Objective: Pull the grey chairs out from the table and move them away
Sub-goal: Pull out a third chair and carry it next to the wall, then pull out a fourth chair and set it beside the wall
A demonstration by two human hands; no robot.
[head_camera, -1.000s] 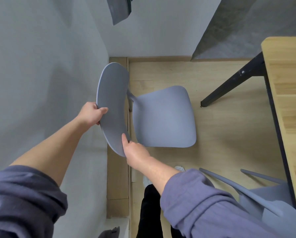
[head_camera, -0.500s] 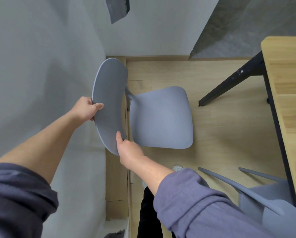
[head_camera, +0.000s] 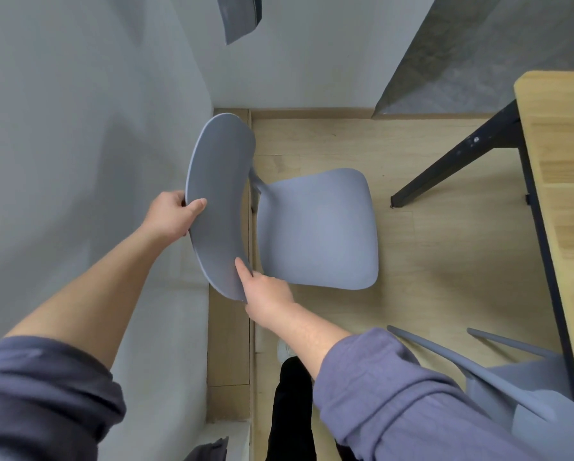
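A grey chair [head_camera: 315, 227] stands in the corner by the left wall, its seat facing the wooden table [head_camera: 565, 181]. My left hand [head_camera: 171, 214] grips the outer edge of its curved backrest [head_camera: 217, 201]. My right hand [head_camera: 267, 292] holds the backrest's near lower end. A second grey chair [head_camera: 528, 394] sits at the bottom right, partly tucked beside the table's edge and partly cut off by the frame.
The white wall [head_camera: 79, 128] runs close along the left, with a wooden skirting strip [head_camera: 229, 344] at its foot. A black table leg [head_camera: 452, 161] slants over the wood floor to the right of the chair. My dark trouser leg [head_camera: 289, 410] and shoe are below.
The held chair has shifted slightly left and away, toward the corner wall. Both hands keep the same grip on the backrest.
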